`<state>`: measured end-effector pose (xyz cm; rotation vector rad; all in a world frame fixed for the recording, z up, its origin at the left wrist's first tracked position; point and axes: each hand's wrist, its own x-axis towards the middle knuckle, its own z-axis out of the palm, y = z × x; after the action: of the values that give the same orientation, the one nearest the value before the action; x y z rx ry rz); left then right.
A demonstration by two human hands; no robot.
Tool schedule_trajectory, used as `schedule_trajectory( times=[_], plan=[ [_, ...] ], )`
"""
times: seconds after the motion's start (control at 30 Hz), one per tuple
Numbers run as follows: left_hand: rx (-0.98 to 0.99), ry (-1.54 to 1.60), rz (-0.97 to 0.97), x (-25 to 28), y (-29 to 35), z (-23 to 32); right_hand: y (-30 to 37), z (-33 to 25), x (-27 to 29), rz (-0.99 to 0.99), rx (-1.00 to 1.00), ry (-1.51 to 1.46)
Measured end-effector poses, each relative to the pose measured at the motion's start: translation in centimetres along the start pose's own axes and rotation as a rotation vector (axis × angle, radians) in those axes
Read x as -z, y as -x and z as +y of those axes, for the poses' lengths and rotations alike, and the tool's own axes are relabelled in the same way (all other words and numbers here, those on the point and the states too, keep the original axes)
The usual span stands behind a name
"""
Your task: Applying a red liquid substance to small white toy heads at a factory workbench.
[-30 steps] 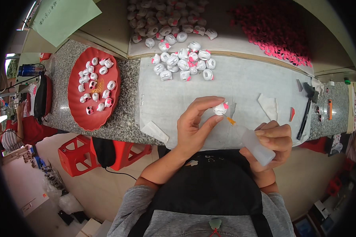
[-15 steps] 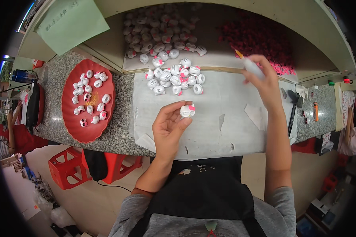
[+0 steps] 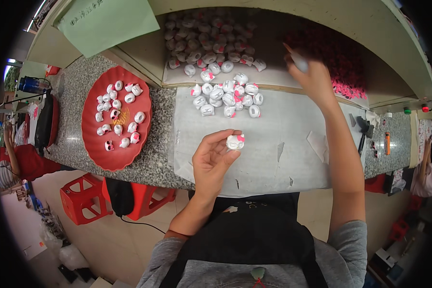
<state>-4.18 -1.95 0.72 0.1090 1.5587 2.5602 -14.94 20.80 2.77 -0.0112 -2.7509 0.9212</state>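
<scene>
At frame centre, left hand pinches white head; upper right, right hand's fingers grip bottle beside pink pieces. Risk: tilted bottle may drip onto pieces.

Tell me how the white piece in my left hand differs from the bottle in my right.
The white piece is rounded with a pink patch; the bottle is elongated with a narrow orange tip. The piece is held above the white sheet, the bottle near the pink heap. Both are pale.

One white bottle, one red tray; one green sheet
</scene>
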Motion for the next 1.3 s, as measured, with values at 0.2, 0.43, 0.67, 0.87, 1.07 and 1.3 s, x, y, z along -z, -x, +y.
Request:
schedule_trajectory(
  times=[0.2, 0.43, 0.67, 0.87, 1.07, 1.3],
  plan=[
    [0.084, 0.076, -0.083, -1.3, -0.6, -0.8, 10.2, -4.5, 1.7, -0.161, -0.211, -0.676],
    [0.235, 0.169, -0.225, -3.7, 0.2, -1.5, 13.4, -3.8, -0.3, -0.148, -0.352, -1.02],
    [0.23, 0.16, -0.174, -4.6, 1.2, -2.5, 14.6, -4.0, -1.3, 0.08, -0.419, -1.29],
    [0.153, 0.156, -0.214, -4.3, 1.4, -2.7, 14.7, -4.3, -1.4, 0.099, -0.461, -1.246],
    [0.148, 0.198, -0.164, -4.3, 1.2, -2.3, 14.7, -4.0, -1.1, -0.043, -0.519, -1.282],
    [-0.013, -0.096, -0.179, -3.3, 0.5, -2.0, 14.6, -4.0, 1.4, 0.011, -0.432, -1.155]
  ],
)
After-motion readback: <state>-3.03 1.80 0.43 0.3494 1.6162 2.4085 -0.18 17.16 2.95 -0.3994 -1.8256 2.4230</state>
